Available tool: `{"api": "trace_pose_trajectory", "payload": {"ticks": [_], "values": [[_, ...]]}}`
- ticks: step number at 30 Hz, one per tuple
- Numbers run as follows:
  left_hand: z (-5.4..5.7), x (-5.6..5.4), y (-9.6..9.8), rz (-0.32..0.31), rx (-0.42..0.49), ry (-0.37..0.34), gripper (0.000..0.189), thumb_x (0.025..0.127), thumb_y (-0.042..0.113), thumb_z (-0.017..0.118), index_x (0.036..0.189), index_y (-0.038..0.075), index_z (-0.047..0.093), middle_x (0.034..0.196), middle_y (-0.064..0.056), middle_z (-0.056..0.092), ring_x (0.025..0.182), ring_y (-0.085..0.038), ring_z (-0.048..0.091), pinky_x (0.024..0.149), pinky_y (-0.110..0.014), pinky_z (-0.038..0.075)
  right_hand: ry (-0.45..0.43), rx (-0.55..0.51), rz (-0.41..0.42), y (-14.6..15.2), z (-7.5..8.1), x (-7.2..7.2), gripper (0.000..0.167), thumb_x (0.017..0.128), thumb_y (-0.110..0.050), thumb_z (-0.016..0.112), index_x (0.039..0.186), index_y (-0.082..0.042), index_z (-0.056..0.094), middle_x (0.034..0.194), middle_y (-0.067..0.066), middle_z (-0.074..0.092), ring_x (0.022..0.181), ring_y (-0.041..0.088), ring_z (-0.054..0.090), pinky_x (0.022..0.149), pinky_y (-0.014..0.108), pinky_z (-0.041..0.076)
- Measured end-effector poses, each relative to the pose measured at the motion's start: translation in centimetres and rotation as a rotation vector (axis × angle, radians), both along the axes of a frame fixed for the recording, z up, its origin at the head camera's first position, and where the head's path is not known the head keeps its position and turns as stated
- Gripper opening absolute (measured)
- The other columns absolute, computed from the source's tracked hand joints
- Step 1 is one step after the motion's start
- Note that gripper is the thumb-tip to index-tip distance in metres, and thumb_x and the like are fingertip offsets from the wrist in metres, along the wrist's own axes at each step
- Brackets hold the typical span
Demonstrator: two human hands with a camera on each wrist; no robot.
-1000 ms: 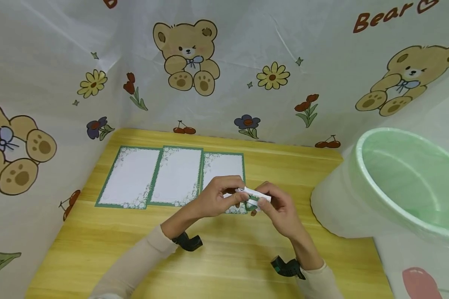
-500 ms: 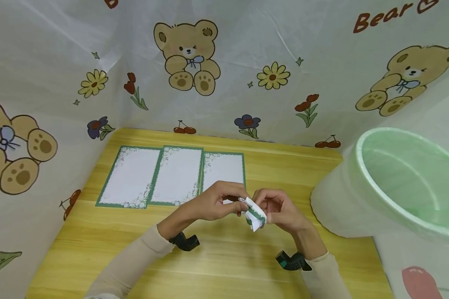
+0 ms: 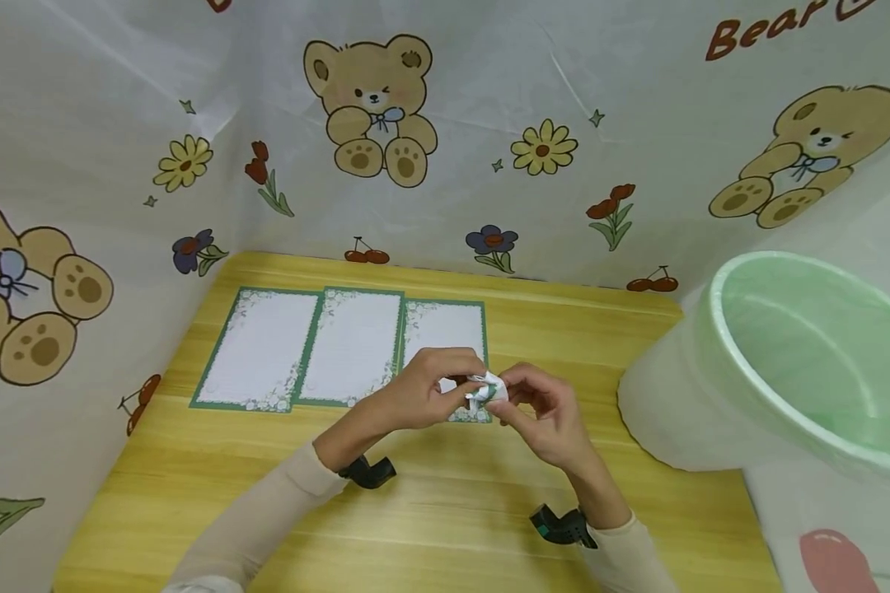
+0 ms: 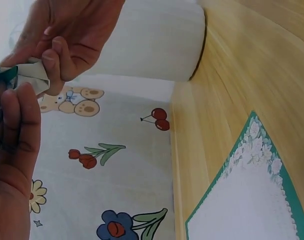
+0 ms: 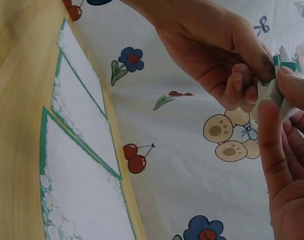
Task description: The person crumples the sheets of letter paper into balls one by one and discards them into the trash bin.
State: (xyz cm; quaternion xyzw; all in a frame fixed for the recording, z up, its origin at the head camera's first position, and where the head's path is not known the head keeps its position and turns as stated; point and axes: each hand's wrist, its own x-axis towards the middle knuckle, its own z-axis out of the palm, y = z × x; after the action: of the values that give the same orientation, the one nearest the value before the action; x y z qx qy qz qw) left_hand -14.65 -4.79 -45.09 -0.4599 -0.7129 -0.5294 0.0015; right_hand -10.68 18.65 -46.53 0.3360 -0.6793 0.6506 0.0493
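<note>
A small wad of crumpled, folded paper (image 3: 489, 390), white with green bands, is held between both hands above the table. My left hand (image 3: 433, 391) pinches its left side between thumb and fingers. From the right, the thumb and fingers of my right hand (image 3: 549, 412) pinch the other side. In the left wrist view a pale folded end of the paper (image 4: 34, 76) sticks out between the fingertips. The right wrist view shows the paper (image 5: 270, 94) partly hidden behind fingers and thumbs.
Three flat sheets with green floral borders lie side by side at the back left: a left sheet (image 3: 259, 350), a middle sheet (image 3: 352, 346) and a right sheet (image 3: 445, 329), partly behind my left hand. A large pale green bucket (image 3: 675, 403) stands at the right. A bear-print cloth (image 3: 475, 107) backs the table.
The paper has gone from a flatter folded strip to a smaller, rounder wad. My right hand dipped and turned, then came back up and closer to my left hand.
</note>
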Motion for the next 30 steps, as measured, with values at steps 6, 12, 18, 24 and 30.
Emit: {"api": "trace_pose_trajectory", "payload": {"ticks": [6, 12, 18, 24, 30], "values": [[-0.1, 0.0, 0.4, -0.005, -0.019, -0.016, 0.013, 0.11, 0.008, 0.061, 0.109, 0.013, 0.072, 0.098, -0.001, 0.069, 0.079, -0.002, 0.063, 0.074, -0.021, 0.058, 0.098, -0.012, -0.019, 0.5, 0.2, -0.3, 0.02, 0.093, 0.014, 0.075, 0.109, 0.002, 0.073, 0.093, 0.011, 0.069, 0.067, 0.013, 0.064, 0.061, 0.024, 0.059], [-0.1, 0.0, 0.0, -0.174, 0.125, -0.29, 0.036, 0.118, 0.021, 0.041, 0.124, -0.003, 0.068, 0.109, -0.016, 0.07, 0.091, -0.014, 0.068, 0.087, -0.035, 0.063, 0.057, -0.063, 0.097, 1.7, 1.0, -0.7, 0.024, 0.093, 0.018, 0.071, 0.112, 0.004, 0.073, 0.103, 0.005, 0.073, 0.074, 0.017, 0.067, 0.062, 0.028, 0.062], [-0.5, -0.3, 0.4, -0.439, 0.267, -0.617, 0.05, 0.113, 0.048, 0.053, 0.12, 0.001, 0.067, 0.112, 0.0, 0.068, 0.096, -0.013, 0.071, 0.087, -0.034, 0.063, 0.003, -0.148, 0.346, 2.2, 0.9, -1.1, 0.025, 0.101, 0.012, 0.064, 0.124, 0.005, 0.07, 0.117, 0.004, 0.073, 0.082, 0.018, 0.071, 0.068, 0.031, 0.064], [-1.2, -0.2, 1.1, -0.566, 0.267, -0.766, 0.041, 0.099, 0.053, 0.074, 0.109, 0.013, 0.069, 0.101, 0.007, 0.068, 0.087, -0.011, 0.069, 0.078, -0.026, 0.061, -0.03, -0.18, 0.491, 2.2, 0.7, -1.6, 0.024, 0.103, 0.008, 0.064, 0.125, 0.004, 0.07, 0.121, 0.004, 0.074, 0.083, 0.019, 0.072, 0.064, 0.032, 0.063], [-1.3, 0.2, 1.3, -0.486, 0.233, -0.7, 0.069, 0.096, 0.048, 0.081, 0.107, -0.017, 0.059, 0.103, 0.004, 0.066, 0.093, -0.012, 0.067, 0.081, -0.03, 0.064, -0.055, -0.126, 0.473, 2.2, 0.7, -1.4, 0.024, 0.1, 0.014, 0.064, 0.121, 0.004, 0.071, 0.117, 0.004, 0.074, 0.078, 0.021, 0.068, 0.063, 0.032, 0.063]]}}
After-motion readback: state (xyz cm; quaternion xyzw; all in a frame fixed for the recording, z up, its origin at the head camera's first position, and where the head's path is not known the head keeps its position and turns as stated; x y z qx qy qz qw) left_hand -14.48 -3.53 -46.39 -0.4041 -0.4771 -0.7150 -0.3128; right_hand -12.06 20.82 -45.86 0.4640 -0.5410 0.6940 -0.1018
